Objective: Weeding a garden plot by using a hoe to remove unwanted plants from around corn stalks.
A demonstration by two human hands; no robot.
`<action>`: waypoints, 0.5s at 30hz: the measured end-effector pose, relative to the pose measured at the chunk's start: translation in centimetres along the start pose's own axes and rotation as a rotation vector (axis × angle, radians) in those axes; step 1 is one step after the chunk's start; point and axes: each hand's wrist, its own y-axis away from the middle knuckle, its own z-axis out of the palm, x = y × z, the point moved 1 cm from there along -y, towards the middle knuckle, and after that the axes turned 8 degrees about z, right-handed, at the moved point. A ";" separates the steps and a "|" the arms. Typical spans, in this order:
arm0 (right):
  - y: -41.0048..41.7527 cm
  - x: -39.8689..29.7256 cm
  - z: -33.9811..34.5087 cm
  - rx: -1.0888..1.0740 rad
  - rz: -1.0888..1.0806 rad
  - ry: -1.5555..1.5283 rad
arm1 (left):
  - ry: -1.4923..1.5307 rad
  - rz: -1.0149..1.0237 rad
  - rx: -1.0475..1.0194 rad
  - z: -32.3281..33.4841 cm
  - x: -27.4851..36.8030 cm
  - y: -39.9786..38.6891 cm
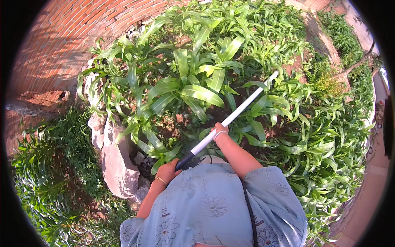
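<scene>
A long white pole (240, 108) slants from my waist up to the right, its far end among the leaves. My left hand (168, 170) is closed around the dark grip (185, 160) at the near end. Farther along, my right hand (220, 131) grasps the white shaft from the right. Broad-leaved green plants that look like young maize (197, 89) stand on both sides of the pole. Whatever is fixed to the pole's far end is hidden by foliage or too small to tell.
A row of large rocks (115, 154) edges the bed at my left. Beyond it rises a red brick wall (71, 40). Denser maize-like plants (321, 148) fill the right side, with a paved strip (375, 173) past them. A bare branch (355, 65) leans in at upper right.
</scene>
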 end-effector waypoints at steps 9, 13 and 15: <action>-5.0 1.1 0.1 -0.032 0.106 0.114 | -0.006 -0.072 -0.157 -2.1 3.9 -1.9; -5.1 8.6 0.7 -0.057 0.371 0.216 | -0.075 -0.260 -0.205 -3.3 2.8 2.7; -4.9 10.7 0.5 -0.077 0.403 0.113 | -0.105 -0.257 -0.192 -2.9 1.8 4.7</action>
